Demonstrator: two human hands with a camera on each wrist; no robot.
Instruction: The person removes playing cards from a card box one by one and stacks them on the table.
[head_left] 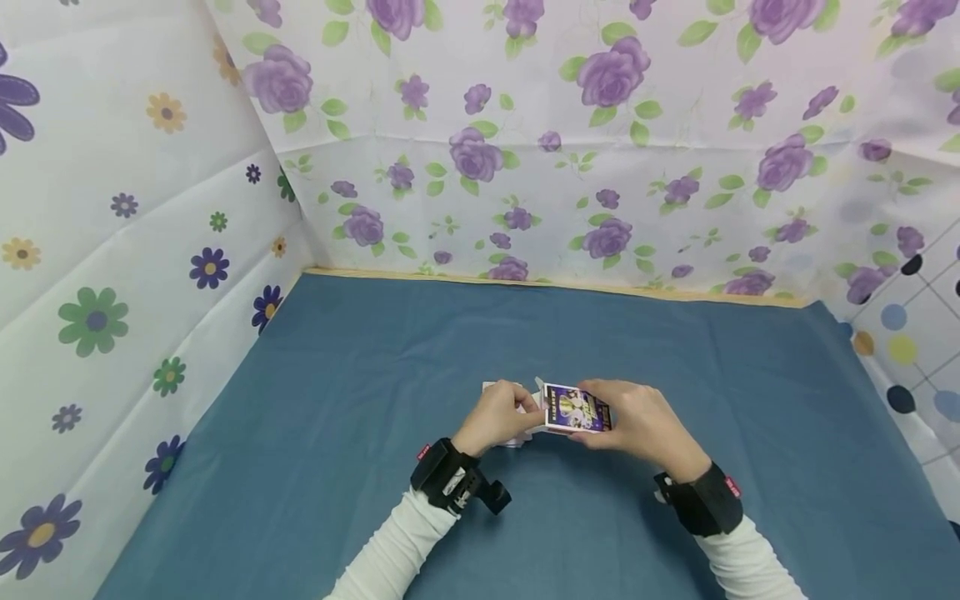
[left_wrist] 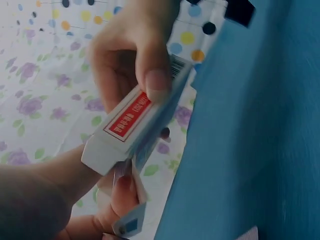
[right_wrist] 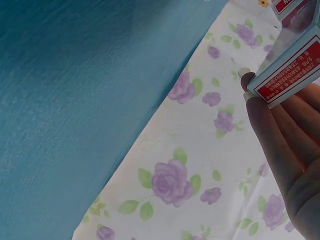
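Observation:
A small card box (head_left: pixel 576 408) with purple and gold print lies tilted above the cloth, its flap open toward the left. My right hand (head_left: pixel 637 419) grips its right end between thumb and fingers. The right wrist view shows the box's red label (right_wrist: pixel 292 70) over my fingers. At the open end, my left hand (head_left: pixel 498 417) pinches white playing cards, partly hidden by its fingers. In the left wrist view, the left thumb (left_wrist: pixel 124 192) is against a thin card edge beside the flap (left_wrist: pixel 131 225). More white cards (head_left: pixel 514 442) lie beneath the left hand.
A blue cloth (head_left: pixel 337 375) covers the table. Behind it hangs a sheet with purple roses (head_left: pixel 476 154), with a yellowish strip (head_left: pixel 442 277) along the back edge. Flowered sheeting (head_left: pixel 97 321) borders the left side and dotted sheeting (head_left: pixel 902 348) the right.

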